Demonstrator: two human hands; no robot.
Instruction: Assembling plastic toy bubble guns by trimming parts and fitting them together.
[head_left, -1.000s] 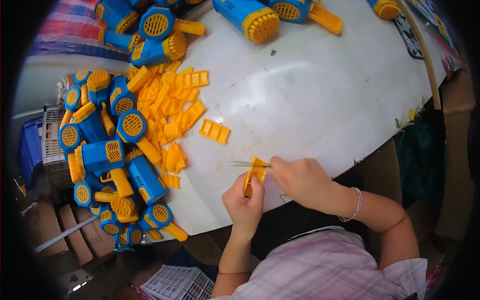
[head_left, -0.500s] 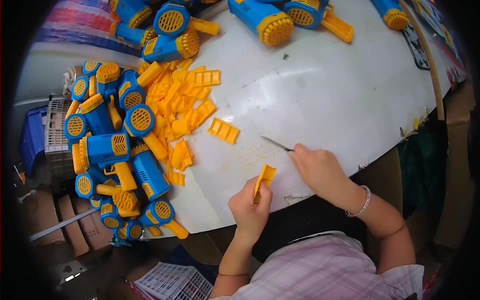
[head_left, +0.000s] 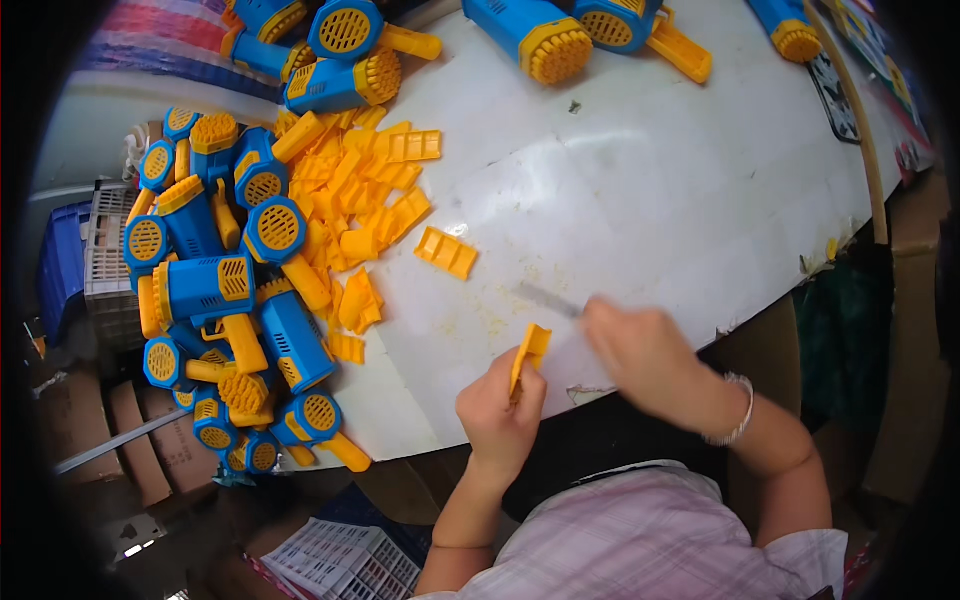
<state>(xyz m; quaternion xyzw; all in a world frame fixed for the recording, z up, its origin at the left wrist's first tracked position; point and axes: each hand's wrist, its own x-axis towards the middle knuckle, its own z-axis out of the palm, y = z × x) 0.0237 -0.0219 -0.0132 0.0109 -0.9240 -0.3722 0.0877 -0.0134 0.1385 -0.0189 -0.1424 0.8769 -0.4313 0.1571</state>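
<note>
My left hand (head_left: 497, 408) is closed around a small yellow plastic piece (head_left: 532, 350), held upright over the table's near edge. To the right, my right hand (head_left: 640, 350) grips a thin knife (head_left: 550, 299); both are blurred by motion, and the blade points up and left, apart from the piece. A ribbed yellow plastic piece (head_left: 446, 253) lies alone on the white table (head_left: 620, 200). Beyond it spreads a heap of similar yellow pieces (head_left: 370, 180). Fine yellow shavings (head_left: 500, 315) are scattered on the table near the knife.
Many blue and yellow toy blasters (head_left: 207, 285) are piled along the table's left edge. More toy blasters (head_left: 530, 40) lie at the far side. A dark patterned phone-like slab (head_left: 833, 97) rests by the wooden strip (head_left: 858, 130) at right. White crates (head_left: 110, 240) stand beyond the left edge.
My right hand has shifted slightly right and down with the knife, which is now blurred. The left hand holds the yellow piece in nearly the same place. The view has tilted a little.
</note>
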